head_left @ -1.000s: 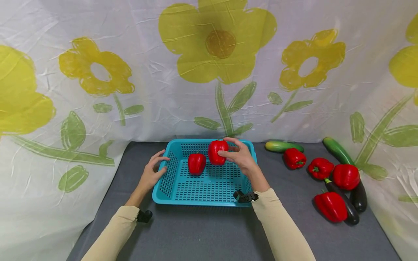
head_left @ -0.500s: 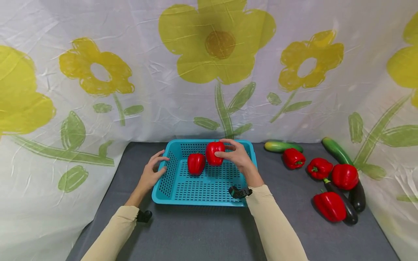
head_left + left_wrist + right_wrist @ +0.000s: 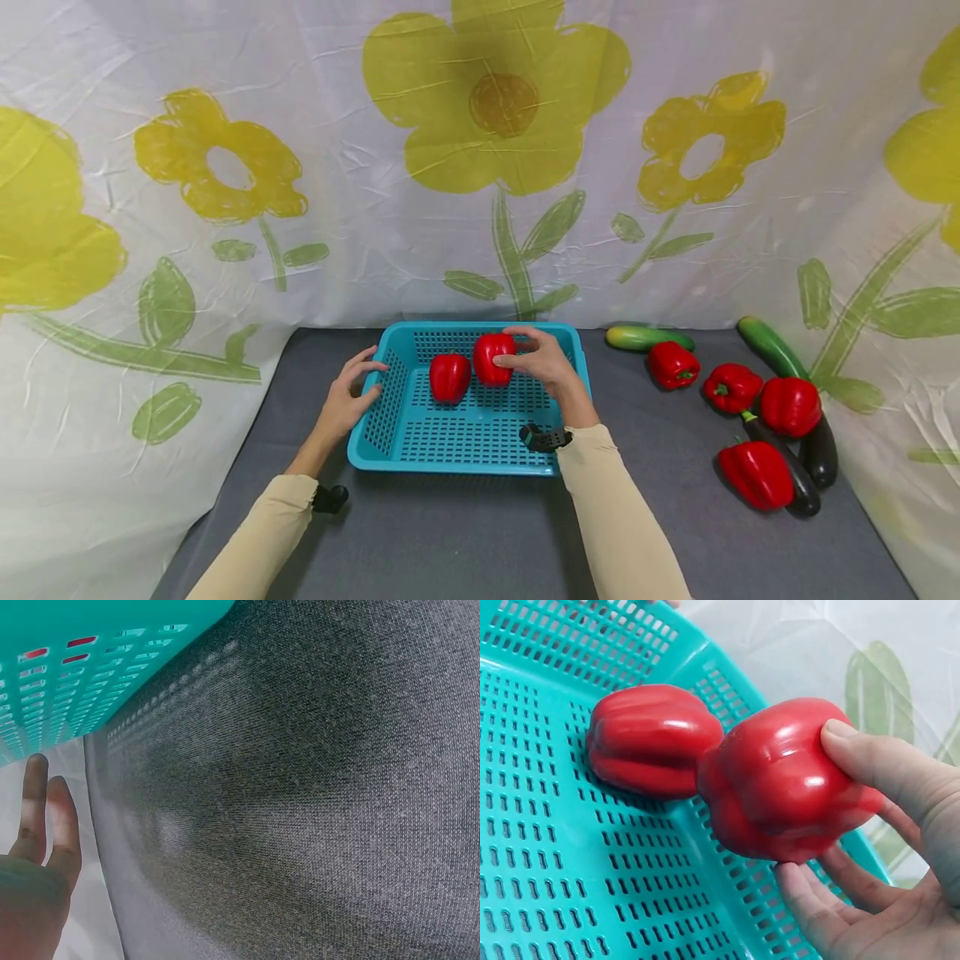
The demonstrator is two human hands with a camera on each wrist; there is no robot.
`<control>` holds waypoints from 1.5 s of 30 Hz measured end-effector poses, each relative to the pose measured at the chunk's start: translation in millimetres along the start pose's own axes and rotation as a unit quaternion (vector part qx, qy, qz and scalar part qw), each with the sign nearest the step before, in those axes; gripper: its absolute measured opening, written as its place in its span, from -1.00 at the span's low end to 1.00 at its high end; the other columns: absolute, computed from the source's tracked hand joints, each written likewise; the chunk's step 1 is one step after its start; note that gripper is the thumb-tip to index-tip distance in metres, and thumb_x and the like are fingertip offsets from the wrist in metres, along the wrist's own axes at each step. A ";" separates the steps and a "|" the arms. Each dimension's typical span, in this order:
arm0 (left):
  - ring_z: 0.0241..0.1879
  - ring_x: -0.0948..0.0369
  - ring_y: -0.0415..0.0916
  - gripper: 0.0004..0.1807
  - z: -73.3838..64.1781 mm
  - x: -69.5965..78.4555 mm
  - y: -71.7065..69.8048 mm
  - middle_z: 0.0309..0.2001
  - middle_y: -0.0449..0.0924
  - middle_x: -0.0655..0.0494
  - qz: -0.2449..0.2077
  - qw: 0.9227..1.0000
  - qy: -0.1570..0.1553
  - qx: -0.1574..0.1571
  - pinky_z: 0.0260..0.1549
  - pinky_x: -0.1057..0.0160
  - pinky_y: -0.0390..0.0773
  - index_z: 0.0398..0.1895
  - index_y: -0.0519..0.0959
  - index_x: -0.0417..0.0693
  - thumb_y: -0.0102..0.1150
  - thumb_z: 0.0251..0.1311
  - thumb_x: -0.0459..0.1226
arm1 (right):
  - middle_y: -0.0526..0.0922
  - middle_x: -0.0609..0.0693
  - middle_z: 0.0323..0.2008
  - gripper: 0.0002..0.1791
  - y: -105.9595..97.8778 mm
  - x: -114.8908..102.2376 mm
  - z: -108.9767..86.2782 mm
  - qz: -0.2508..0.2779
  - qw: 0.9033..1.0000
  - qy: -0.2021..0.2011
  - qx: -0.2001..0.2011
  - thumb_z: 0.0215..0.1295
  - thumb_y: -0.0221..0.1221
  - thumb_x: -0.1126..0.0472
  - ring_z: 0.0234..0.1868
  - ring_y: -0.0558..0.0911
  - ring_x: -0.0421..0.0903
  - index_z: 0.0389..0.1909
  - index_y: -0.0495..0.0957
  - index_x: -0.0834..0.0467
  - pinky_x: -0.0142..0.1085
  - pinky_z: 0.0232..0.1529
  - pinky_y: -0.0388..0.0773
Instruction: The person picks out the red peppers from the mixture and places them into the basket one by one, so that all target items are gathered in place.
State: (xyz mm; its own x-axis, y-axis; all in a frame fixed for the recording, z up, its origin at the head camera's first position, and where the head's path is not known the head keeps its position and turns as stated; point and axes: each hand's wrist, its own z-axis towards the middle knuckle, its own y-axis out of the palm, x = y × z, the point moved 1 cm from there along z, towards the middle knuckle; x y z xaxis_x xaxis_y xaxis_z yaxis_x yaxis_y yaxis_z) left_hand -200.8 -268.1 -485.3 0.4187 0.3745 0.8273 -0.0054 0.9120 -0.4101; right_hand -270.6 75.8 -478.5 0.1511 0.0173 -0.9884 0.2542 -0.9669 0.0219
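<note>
A red bell pepper (image 3: 487, 363) is held between the thumb and fingers of my right hand (image 3: 543, 362), low inside the blue perforated basket (image 3: 420, 465). Close to its left lies a second red bell pepper (image 3: 450, 378) on the basket floor. The right wrist view shows the thumb on top of the held pepper (image 3: 776, 780) and fingertips underneath, its side overlapping the other pepper (image 3: 652, 742). At the basket's left rim is my left hand (image 3: 348, 395), its fingers spread and fairly straight. In the left wrist view two extended fingers (image 3: 64, 825) reach up beside the basket wall.
To the right on the grey cloth lie several more red bell peppers (image 3: 757, 475), dark eggplants (image 3: 819, 454), a green cucumber (image 3: 772, 346) and a yellow-green cucumber (image 3: 648, 337). A flower-printed white curtain (image 3: 337, 275) hangs behind the table.
My right hand has moved slightly left and down with the bell pepper, bringing it lower in the basket, closer to the other one. The left hand stays at the rim.
</note>
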 end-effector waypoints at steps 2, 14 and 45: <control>0.32 -0.46 0.13 -0.69 -0.1 0.1 -0.1 0.41 0.15 -0.51 0.000 1.000 0.001 0.001 0.02 -0.37 0.32 0.05 0.51 -0.57 0.07 0.23 -0.67 | 0.39 0.27 0.31 -0.34 0.6 1.4 0.8 -0.003 1.000 0.005 -0.002 0.22 0.43 0.31 0.29 0.40 0.21 0.35 0.47 0.21 0.08 0.09 0.52; 0.33 -0.45 0.14 -0.69 -1.2 0.7 0.3 0.41 0.15 -0.51 0.004 1.000 -0.003 0.001 0.04 -0.41 0.31 0.06 0.52 -0.56 0.07 0.24 -0.67 | 0.44 0.27 0.27 -0.29 1.9 18.4 5.1 -0.013 0.999 0.045 -0.011 0.20 0.44 0.30 0.20 0.51 0.22 0.38 0.44 0.23 0.02 0.00 0.60; 0.34 -0.45 0.12 -0.70 0.6 -1.5 1.6 0.39 0.17 -0.52 0.001 1.000 0.010 0.004 0.01 -0.44 0.31 0.03 0.53 -0.56 0.09 0.22 -0.67 | 0.54 0.26 0.12 -0.36 11.0 35.8 16.1 -0.018 0.996 0.083 0.018 0.14 0.46 0.37 0.12 0.56 0.21 0.27 0.48 0.22 0.03 -0.03 0.61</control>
State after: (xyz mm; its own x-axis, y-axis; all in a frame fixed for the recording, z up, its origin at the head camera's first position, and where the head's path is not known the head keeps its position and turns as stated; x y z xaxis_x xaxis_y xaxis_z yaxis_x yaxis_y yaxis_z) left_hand -202.0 -267.1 -487.0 0.4367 0.3739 0.8182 -0.0142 0.9123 -0.4093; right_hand -277.8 61.7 -516.0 0.2987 0.0903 -0.9501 0.2281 -0.9734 -0.0208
